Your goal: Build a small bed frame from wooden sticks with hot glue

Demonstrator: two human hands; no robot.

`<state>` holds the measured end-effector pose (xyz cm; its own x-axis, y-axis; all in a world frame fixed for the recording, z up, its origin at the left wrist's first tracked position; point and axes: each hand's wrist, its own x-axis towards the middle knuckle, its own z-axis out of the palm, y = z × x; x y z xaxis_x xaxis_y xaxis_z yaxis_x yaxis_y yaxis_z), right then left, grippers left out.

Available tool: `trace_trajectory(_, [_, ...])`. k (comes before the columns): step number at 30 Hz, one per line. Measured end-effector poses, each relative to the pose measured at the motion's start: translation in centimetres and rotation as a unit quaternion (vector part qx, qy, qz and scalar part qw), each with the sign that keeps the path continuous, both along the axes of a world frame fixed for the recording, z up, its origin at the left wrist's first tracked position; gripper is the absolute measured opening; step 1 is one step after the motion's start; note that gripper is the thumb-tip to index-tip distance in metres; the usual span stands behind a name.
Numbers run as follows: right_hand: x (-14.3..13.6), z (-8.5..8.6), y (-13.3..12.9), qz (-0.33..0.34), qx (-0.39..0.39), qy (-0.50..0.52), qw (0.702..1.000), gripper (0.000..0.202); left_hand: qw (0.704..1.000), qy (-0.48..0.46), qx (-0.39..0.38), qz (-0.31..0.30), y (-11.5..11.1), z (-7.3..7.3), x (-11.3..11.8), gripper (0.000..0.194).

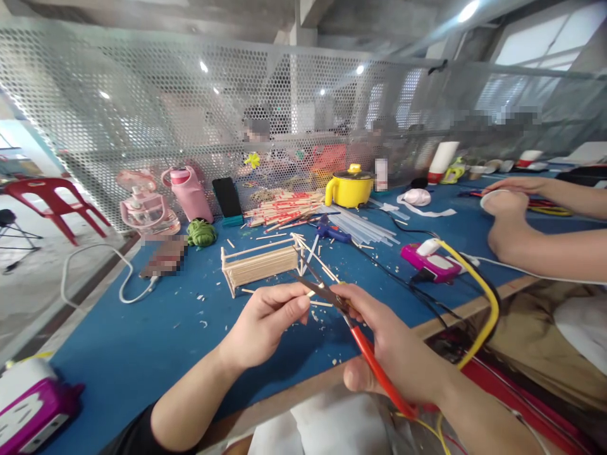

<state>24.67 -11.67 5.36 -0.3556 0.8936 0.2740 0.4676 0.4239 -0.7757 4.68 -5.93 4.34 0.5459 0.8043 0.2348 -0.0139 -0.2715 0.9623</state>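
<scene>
Near the front of the blue table, my left hand [272,322] pinches a short pale wooden stick [313,292] between thumb and fingers. My right hand [389,341] is wrapped round red-handled scissors [367,354]. The scissor blades are parted and point up and left, with the stick's end beside them. Just behind my left hand stands a small frame of wooden sticks [260,266], its side built of closely laid sticks. Behind the blades, a blue glue gun [332,232] lies on the table among loose sticks and small chips.
Red-marked sticks [289,208], clear glue sticks [363,224] and a yellow pot [351,189] lie toward the mesh panel. Green yarn [202,232], a phone and pink bottles [190,196] stand left. A purple power strip [431,262], cables and another person's hands are right.
</scene>
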Motion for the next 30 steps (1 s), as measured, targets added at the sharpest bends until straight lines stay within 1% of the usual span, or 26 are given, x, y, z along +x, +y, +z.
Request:
trace_trajectory(5, [0.0, -0.4, -0.2, -0.015, -0.010, 0.006, 1.000, 0.088, 0.999, -0.025, 0.019, -0.007, -0.1, 0.0, 0.0, 0.024])
trace_trajectory(11, [-0.3, -1.1, 0.0, -0.032, 0.012, 0.023, 0.999, 0.088, 0.998, -0.023, 0.063, 0.013, 0.0, -0.1, -0.1, 0.017])
trace_trajectory(14, [-0.4, -1.3, 0.1, -0.027, 0.028, 0.027, 0.999, 0.087, 0.998, -0.019, 0.064, 0.009, 0.1, 0.1, -0.1, 0.020])
trace_trajectory(17, [-0.3, -1.4, 0.3, -0.008, 0.054, 0.022, 0.998, 0.089, 0.998, -0.029, 0.055, -0.005, 0.0, 0.2, -0.1, 0.022])
trace_trajectory(22, [0.0, -1.1, 0.2, 0.013, 0.081, -0.001, 0.997, 0.092, 0.997, -0.064, 0.031, -0.034, -0.2, 0.2, -0.3, 0.016])
trace_trajectory(24, [0.1, -1.0, 0.1, 0.016, 0.081, -0.007, 0.997, 0.093, 0.997, -0.060, 0.031, -0.039, -0.3, 0.2, -0.3, 0.018])
trace_trajectory(30, [0.1, -1.1, 0.0, 0.008, 0.073, -0.004, 0.997, 0.092, 0.997, -0.047, 0.055, -0.022, -0.3, 0.3, -0.2, 0.021])
